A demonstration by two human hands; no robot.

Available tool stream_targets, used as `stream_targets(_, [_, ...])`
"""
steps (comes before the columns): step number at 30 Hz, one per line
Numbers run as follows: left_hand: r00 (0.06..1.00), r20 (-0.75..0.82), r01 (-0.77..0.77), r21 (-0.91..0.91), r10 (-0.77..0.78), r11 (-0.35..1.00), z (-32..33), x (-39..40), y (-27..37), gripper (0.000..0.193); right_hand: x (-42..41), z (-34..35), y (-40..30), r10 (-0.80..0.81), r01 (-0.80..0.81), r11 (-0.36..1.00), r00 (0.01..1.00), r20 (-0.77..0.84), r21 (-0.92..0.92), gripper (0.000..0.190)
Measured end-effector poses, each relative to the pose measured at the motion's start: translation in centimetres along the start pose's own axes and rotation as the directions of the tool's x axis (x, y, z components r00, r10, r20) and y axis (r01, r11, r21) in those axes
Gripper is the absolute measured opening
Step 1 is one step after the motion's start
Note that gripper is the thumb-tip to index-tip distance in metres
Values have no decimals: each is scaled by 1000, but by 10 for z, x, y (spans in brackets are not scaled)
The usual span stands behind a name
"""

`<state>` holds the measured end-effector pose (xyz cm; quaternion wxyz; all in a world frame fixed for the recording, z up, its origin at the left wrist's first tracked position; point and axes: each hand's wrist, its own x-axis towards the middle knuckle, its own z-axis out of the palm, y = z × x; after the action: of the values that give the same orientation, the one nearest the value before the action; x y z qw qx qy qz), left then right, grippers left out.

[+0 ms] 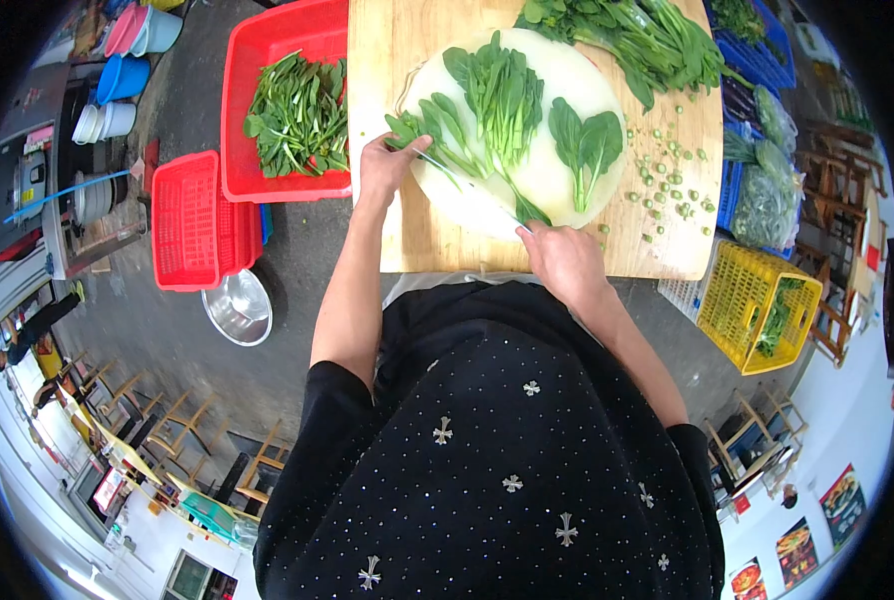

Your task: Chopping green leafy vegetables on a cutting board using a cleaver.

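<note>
My right hand is closed around the handle of a knife, whose thin blade points up and left across a round white cutting board. At the board's left edge my left hand holds leafy green stalks near the blade's tip. A bunch of leafy greens lies in the middle of the board, and a few separate stalks lie to its right. One leaf shows just beyond my right hand. Small cut stem ends are scattered on the wooden table right of the board.
More greens are heaped at the wooden table's far right. Left stands a red basket with cut greens, beside stacked red baskets and a metal bowl. Right are blue crates and a yellow crate.
</note>
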<state>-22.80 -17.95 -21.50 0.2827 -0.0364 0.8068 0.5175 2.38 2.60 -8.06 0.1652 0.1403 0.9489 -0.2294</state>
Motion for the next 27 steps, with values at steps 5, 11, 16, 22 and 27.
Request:
stream_targets(5, [998,49,42,-3,-42,999,-7,4,3,38,4,7,-2,-17,17,999,1000,-6,-41,36])
stream_targets(11, [988,105,106,44,-110,993,-11,6,16,38,3,8,-7,5,-5,999,1000,15,-37,35])
stream_targets(16, [979,109,160,101,-171,982,-8,6,24,37,1,10,-12,35,-35,999,998,42,1,34])
stream_targets(22, [989,59,133,56,-136,990,-5,7,17,31,-1,20,-20,95,-102,991,992,86,81,35])
stream_targets(27, [996,30,83,45,-84,996,-4,10,12,28,-4,26,-21,112,-120,988,990,87,92,35])
